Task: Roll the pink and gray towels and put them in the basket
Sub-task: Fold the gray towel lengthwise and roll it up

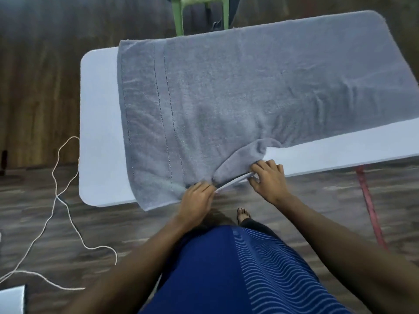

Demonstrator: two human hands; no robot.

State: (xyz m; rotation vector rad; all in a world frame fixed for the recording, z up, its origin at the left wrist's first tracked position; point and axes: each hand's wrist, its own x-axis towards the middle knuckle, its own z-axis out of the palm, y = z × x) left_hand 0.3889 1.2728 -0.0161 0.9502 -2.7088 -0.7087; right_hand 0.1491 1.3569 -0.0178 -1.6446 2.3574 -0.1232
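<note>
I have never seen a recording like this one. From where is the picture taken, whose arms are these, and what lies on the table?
There is no machine here: a person works with two bare hands. The single picture comes from a camera worn on the head, looking forward and down, so you see the person's own arms and blue clothes from above. A gray towel lies spread over a white table, and its near left corner hangs over the edge. The left hand and the right hand both pinch the towel's near edge, where a small flap is turned up. A white cord lies on the wooden floor, and a green chair stands behind the table. No pink towel or basket is in view.
</note>
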